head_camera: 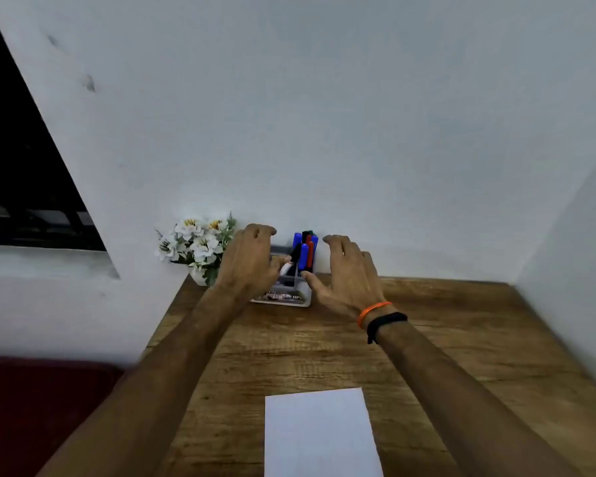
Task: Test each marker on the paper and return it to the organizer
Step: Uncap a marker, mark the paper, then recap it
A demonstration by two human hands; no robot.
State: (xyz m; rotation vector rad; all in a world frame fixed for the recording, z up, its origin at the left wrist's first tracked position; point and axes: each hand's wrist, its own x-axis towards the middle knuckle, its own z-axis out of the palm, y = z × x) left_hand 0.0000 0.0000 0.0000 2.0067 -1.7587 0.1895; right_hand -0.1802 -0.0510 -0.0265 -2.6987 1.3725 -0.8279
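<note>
Because the test strokes have to land somewhere handy, the paper [322, 433] lies flat at the near edge of the wooden table [461, 356], unmarked as far as the view shows. Farther in, both arms reach toward the wall. The right hand [346, 275] has its fingers spread and relaxed beside the organizer [283, 299], thumb near its right wall — likely steadying it or about to. The left hand [250, 261] curls over the organizer's left side; its thumb seems to touch a white-bodied marker [285, 269], though blur hides whether it is gripped. In the grey organizer's compartments stand the markers [305, 251] — blue, red, black and a dark green cap — upright or leaning slightly. Beside it, against the wall, a pot of white flowers [197, 246].
</note>
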